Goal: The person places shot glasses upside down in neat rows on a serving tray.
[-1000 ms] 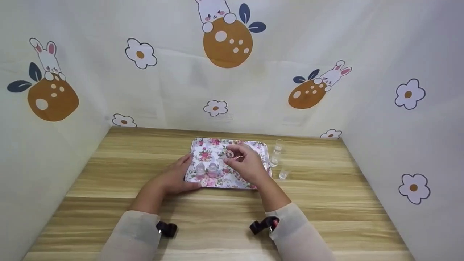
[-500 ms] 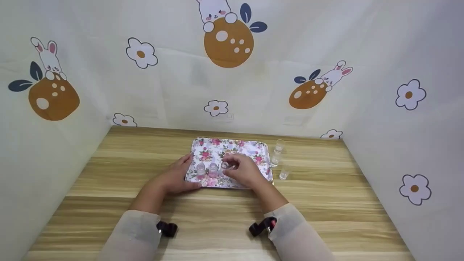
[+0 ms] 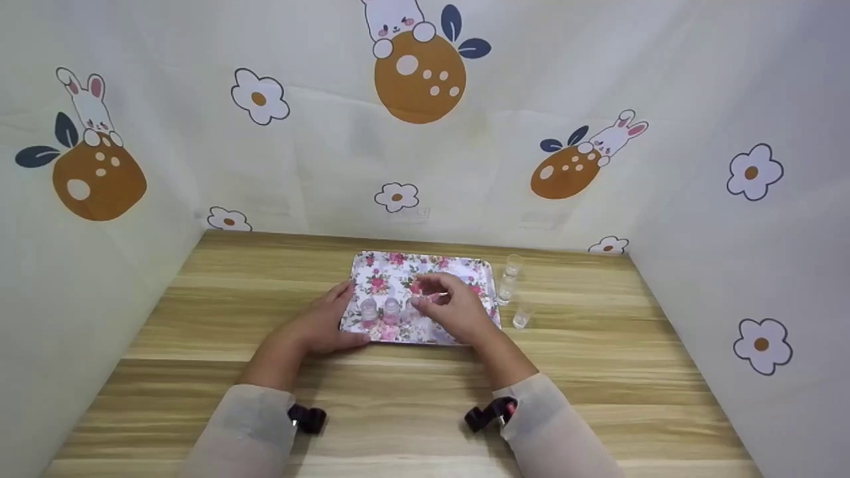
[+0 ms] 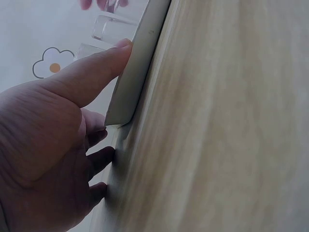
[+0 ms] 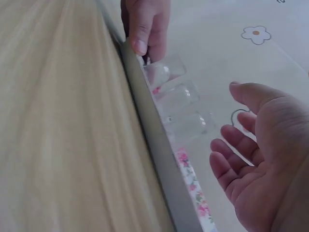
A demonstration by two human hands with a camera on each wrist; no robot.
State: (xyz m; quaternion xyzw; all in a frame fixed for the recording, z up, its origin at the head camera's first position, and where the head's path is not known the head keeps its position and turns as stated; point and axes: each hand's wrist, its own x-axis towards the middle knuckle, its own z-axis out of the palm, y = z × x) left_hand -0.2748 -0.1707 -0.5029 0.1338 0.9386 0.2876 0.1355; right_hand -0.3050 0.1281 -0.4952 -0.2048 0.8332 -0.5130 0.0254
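Note:
My left hand holds the near left corner of a flower-printed tray; in the left wrist view its thumb rests on the rim. Three small clear shot glasses stand in a row near the tray's front left: one at the left, one in the middle and a third glass, partly behind my right fingers in the head view. Over the tray, my right hand hovers with thumb and loosely bent fingers apart and nothing between them. In the right wrist view it is apart from the glasses.
To the right of the tray, on the wooden table, stand stacked clear glasses and a single small glass. A printed cloth with rabbits and flowers surrounds the table's back and sides.
My right hand lowered a glass toward the front of the tray beside the other two and let it go; its fingers have since parted and drawn back. The left hand stayed in place.

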